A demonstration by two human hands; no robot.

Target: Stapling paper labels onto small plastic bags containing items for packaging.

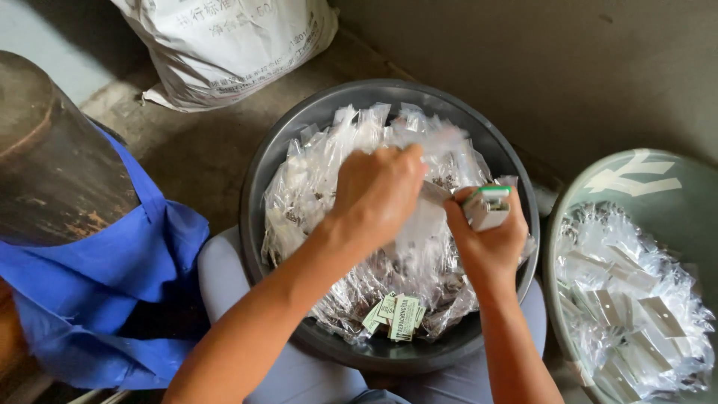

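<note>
At centre frame, the left hand pinches a clear plastic packet above a dark grey round basin heaped with packets. The right hand clasps a small white-and-green stapler. At right, a pale green basin holds more packets.

Both forearms are bare to past the elbow (no sleeves, watch or rings show); light grey trousers cover the lap.

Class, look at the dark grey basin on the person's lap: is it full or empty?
Full. The dark grey basin is heaped to near its rim with small clear plastic packets, and a few paper labels lie on top.
</note>
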